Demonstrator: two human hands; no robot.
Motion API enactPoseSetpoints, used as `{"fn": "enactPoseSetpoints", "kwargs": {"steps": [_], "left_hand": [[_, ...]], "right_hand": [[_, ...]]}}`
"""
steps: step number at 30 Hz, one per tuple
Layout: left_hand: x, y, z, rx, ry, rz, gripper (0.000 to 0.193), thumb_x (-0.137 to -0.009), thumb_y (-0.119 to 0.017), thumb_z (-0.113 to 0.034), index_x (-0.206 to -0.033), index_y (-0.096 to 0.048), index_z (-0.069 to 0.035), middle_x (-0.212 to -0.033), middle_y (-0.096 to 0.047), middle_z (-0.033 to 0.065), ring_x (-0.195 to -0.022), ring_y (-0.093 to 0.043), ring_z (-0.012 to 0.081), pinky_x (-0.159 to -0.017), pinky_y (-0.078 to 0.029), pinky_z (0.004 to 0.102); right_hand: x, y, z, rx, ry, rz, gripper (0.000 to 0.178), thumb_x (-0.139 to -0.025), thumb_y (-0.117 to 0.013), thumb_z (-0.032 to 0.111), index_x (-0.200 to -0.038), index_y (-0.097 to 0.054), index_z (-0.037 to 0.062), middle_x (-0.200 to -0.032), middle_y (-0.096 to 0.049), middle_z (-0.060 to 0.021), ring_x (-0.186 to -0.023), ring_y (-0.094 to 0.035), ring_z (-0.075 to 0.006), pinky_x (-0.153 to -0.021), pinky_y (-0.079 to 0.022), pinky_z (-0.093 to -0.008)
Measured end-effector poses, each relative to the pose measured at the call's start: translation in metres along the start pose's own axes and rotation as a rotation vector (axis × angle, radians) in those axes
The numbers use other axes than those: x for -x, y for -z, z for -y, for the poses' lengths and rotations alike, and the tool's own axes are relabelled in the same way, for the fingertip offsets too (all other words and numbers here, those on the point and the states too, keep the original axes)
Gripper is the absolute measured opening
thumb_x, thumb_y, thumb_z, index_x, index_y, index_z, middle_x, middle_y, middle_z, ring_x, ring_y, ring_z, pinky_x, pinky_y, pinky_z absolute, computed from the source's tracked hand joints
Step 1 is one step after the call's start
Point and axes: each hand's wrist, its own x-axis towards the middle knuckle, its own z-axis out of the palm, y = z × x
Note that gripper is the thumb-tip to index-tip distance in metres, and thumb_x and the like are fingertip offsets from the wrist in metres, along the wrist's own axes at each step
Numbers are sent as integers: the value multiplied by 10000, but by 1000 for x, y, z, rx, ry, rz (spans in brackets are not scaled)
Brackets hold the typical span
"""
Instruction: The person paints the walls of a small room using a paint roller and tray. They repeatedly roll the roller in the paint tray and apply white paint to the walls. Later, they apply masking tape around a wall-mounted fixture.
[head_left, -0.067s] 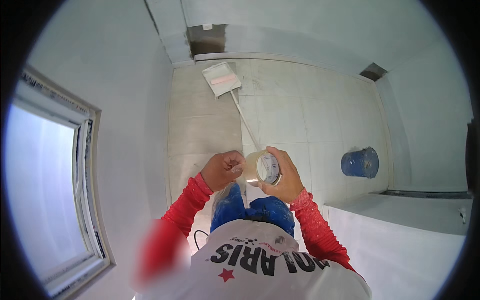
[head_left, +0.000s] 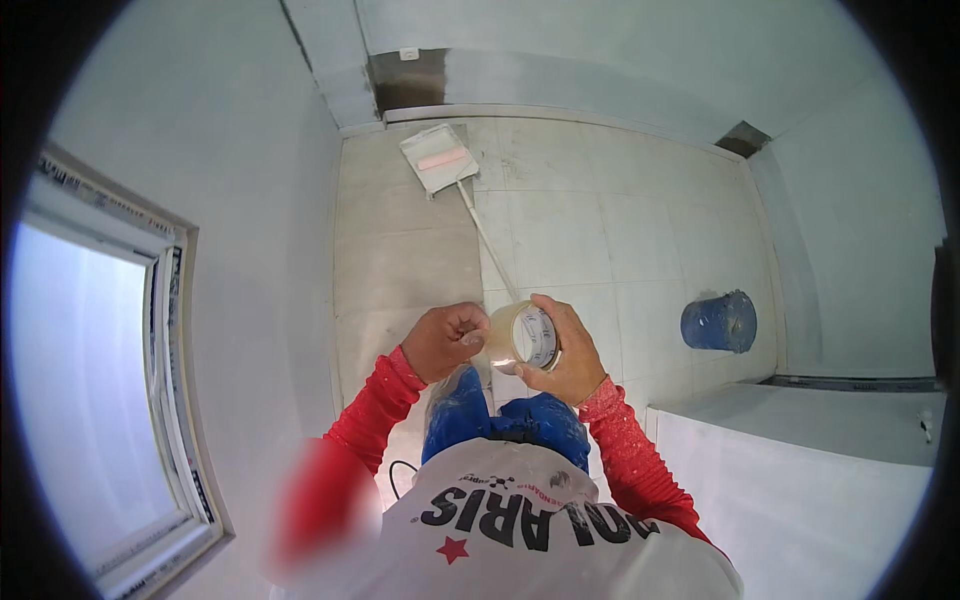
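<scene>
A wide roll of clear packing tape (head_left: pixel 502 338) is held in front of my body, its open core tilted toward the right. My right hand (head_left: pixel 576 362) grips the roll from the right side, with the thumb below and fingers over the top. My left hand (head_left: pixel 445 340) is closed in a pinch right beside the roll's left edge. Whether a loose tape end is between those fingertips is too small to tell.
Ahead on the tiled floor lies a paint tray (head_left: pixel 432 178) with a pink roller (head_left: pixel 442 159) and a long pole (head_left: pixel 487 240). A blue bucket (head_left: pixel 712 322) lies to the right. A window (head_left: pixel 85 370) is in the left wall; a white ledge (head_left: pixel 800 425) stands at lower right.
The view has shifted very slightly. Both hands and the tape roll keep their places.
</scene>
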Motion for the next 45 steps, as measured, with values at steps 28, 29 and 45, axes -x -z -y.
{"fn": "enactPoseSetpoints", "kwargs": {"steps": [28, 29, 45], "left_hand": [[-202, -77, 84, 104, 391, 378, 211, -917, -514, -166, -1023, -626, -21, -1076, -631, 91, -1033, -611, 198, -923, -492, 327], [-210, -86, 89, 82, 401, 378, 222, -916, -516, -179, -1014, -624, -11, -1071, -634, 90, -1030, -612, 198, -919, -494, 331], [-386, -269, 123, -853, 578, 523, 325, -963, -490, -260, -1176, -611, -47, -1114, -648, 142, -1080, -575, 283, -932, -457, 381]], "right_hand": [[28, 52, -186, -771, -914, -78, 776, -832, -650, 519, -1336, -437, -31, -1253, -520, -213, -1034, -619, -309, -721, -593, -371], [39, 50, -207, -798, -882, -95, 755, -850, -637, 511, -1338, -433, -29, -1261, -508, -211, -1041, -617, -306, -722, -591, -366], [152, 289, -883, 18, -1380, -268, 541, -869, -595, 356, -1326, -487, 88, -1295, -527, -204, -1168, -532, -380, -993, -431, -476]]}}
